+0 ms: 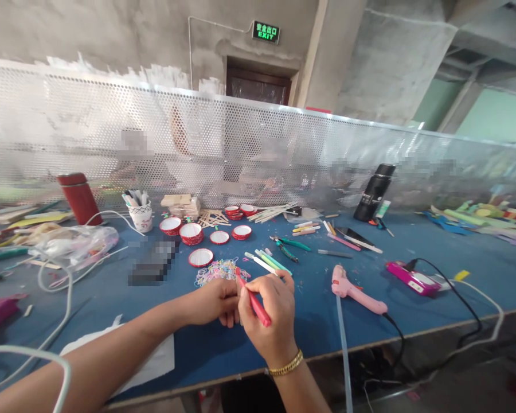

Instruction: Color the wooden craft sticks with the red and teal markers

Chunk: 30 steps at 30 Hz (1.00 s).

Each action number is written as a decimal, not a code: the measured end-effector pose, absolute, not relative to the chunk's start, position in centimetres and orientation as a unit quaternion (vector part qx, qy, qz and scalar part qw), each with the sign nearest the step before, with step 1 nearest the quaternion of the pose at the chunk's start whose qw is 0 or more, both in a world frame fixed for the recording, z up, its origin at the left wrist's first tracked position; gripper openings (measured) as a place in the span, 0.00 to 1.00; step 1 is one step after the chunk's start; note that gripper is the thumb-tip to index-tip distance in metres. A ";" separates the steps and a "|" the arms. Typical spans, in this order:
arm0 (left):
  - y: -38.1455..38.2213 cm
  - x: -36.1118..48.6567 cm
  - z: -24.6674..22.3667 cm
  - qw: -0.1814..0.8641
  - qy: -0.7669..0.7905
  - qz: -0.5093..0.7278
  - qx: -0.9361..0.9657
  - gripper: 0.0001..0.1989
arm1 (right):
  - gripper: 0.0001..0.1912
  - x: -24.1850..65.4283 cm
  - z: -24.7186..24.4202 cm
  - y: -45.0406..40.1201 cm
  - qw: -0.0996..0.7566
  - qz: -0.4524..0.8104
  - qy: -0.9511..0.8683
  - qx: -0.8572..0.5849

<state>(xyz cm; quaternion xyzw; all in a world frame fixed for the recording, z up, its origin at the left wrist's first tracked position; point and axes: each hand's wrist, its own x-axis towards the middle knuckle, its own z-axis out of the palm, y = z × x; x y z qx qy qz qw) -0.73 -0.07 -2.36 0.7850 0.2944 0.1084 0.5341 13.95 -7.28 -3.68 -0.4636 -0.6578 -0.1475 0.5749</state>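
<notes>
The right hand [272,310] is closed around a red marker [258,306], tip up beside the left hand [217,303], whose fingers are curled; whether they grip anything is unclear. Both are above the blue counter [210,355].

head view, aimed forward and down
the table [313,324] is seen from close above, the wall [133,34] from farther off.

Two hands [272,315], one held pen [258,307], one glue gun [361,295] and two flasks [81,199] (one red, one black).
</notes>
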 end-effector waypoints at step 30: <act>-0.2 -0.6 -2.0 0.527 0.293 0.114 0.789 0.17 | 0.04 14.0 -3.7 -7.2 0.573 -0.144 -0.655 -0.471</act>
